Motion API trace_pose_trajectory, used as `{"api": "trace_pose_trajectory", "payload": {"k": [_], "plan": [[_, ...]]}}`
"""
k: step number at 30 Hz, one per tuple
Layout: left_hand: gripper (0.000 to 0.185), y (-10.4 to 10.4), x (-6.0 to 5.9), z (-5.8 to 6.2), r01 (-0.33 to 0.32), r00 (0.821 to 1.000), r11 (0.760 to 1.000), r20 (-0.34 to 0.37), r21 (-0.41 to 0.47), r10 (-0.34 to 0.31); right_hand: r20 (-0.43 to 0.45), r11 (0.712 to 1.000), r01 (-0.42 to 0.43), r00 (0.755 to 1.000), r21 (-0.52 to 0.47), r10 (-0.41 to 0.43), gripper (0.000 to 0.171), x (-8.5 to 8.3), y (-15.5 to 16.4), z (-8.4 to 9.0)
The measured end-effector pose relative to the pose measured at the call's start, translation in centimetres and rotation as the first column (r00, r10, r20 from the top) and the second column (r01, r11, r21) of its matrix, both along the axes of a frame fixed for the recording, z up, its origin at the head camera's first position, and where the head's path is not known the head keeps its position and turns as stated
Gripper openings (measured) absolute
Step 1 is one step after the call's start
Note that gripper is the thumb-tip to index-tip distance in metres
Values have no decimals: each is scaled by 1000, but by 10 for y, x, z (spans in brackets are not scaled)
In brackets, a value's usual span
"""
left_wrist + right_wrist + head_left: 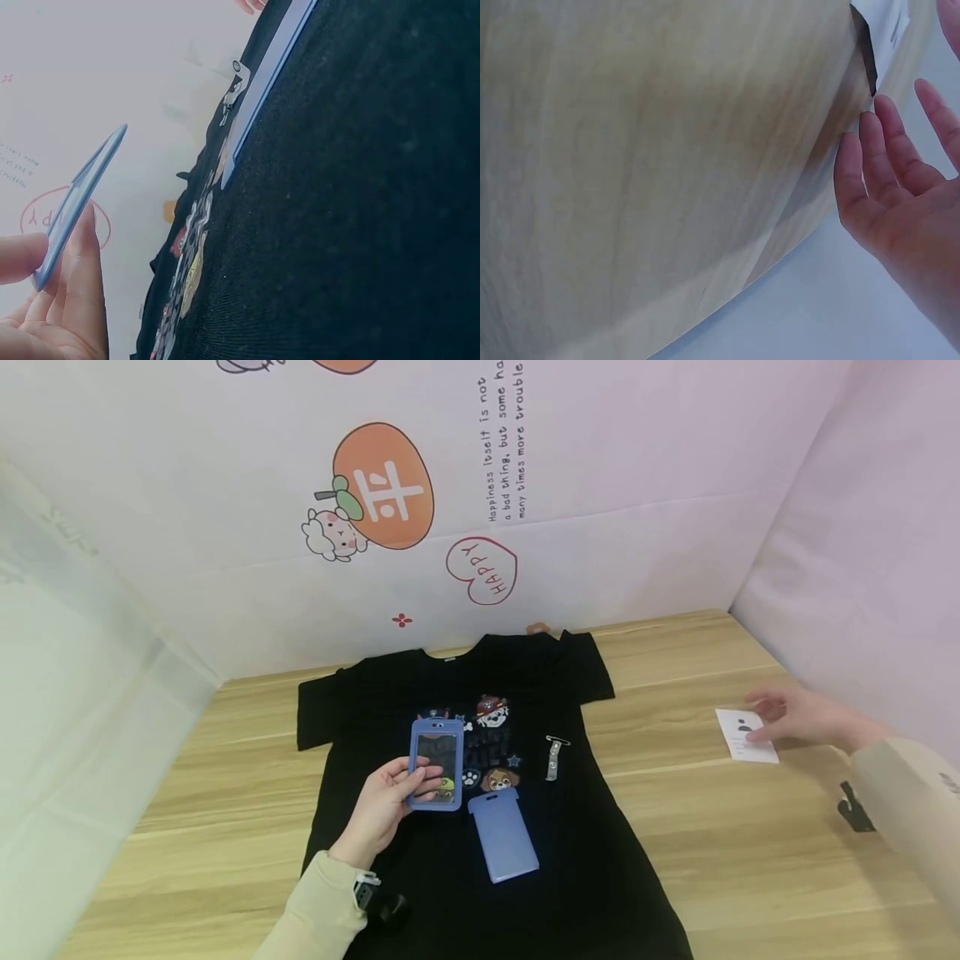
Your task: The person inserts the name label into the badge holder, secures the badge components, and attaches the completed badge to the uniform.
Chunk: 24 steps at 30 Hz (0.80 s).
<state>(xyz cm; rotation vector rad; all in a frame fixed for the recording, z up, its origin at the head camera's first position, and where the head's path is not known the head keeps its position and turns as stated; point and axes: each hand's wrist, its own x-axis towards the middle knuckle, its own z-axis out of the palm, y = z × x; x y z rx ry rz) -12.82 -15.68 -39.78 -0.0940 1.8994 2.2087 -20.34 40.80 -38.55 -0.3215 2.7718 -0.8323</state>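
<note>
Blue card holder (436, 764) pinched upright in left hand (382, 806) over black T-shirt (420, 877), window facing up; right hand (795, 714), fingers flat, touching white card (745, 735) near desk's (750, 860) right edge.

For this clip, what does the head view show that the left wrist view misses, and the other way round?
Only the head view shows the right hand with straight fingers on the white card, the wooden table and the whole black T-shirt. Only the left wrist view shows edge-on how thin the blue card holder is. Both show the left hand holding that holder, the second blue piece and the metal clip on the shirt.
</note>
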Motion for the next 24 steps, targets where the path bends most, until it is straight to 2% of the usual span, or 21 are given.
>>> {"api": "trace_pose_trajectory", "payload": {"k": [8, 24], "plan": [[32, 2, 2, -1, 9, 1000, 1000, 3, -3, -9, -42, 999, -14, 999, 51, 16, 77, 0, -4, -6], [30, 3, 3, 0, 7, 1000, 1000, 1, -10, -7, -97, 987, -52, 993, 152, 67, 73, -3, -7, -8]]}}
